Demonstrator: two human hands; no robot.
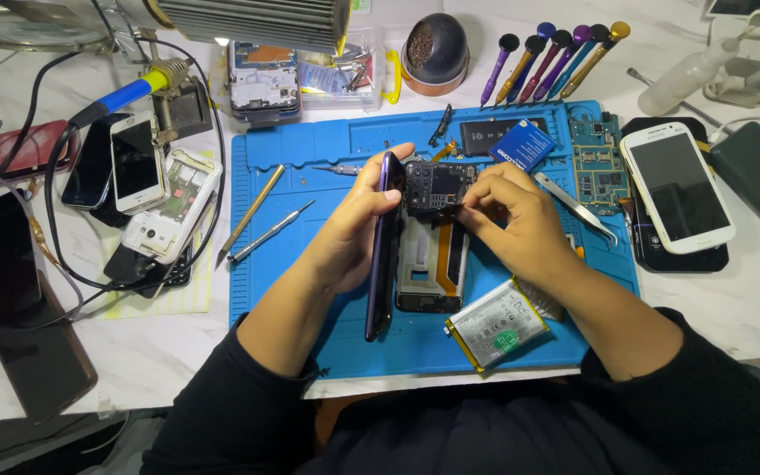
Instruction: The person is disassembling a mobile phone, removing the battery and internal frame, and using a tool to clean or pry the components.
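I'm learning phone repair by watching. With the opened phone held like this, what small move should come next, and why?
Probably lift the dark board gently off the frame. The right hand pinches its edge, the left hand steadies the phone on the blue mat, and the battery is already out.

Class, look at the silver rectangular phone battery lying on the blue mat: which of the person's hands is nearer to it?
Right. The right hand works just above the silver rectangular phone battery; the left hand grips the opened dark phone's edge, farther left.
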